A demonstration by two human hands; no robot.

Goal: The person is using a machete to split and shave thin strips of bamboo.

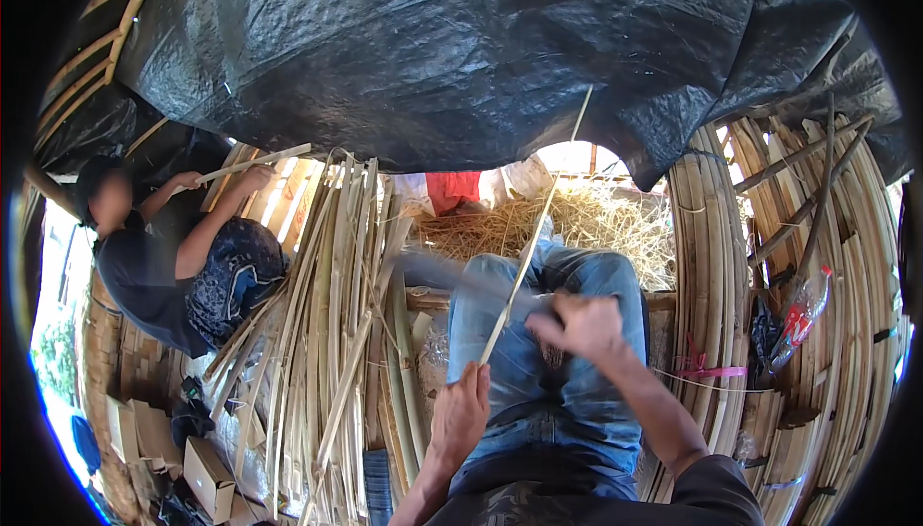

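My left hand (460, 414), low in front of my lap, is closed around the near end of a long thin bamboo strip (532, 249). The strip slants up and to the right, its far tip in front of the black plastic sheet. Over my right thigh my right hand (583, 325) is closed on the handle of a large knife (460, 274). Its dark blade points left across my knees and crosses the strip. Motion smears the blade, so I cannot tell if its edge touches the strip. Most of the handle is hidden by my fingers.
Many split bamboo strips (332, 266) lean at my left; tied bamboo bundles (710, 305) stand at my right beside a plastic bottle (806, 307). Straw (577, 223) lies ahead under a hanging black sheet (404, 55). A person (154, 266) at the left holds a bamboo piece (245, 164). Cardboard boxes (208, 478) sit lower left.
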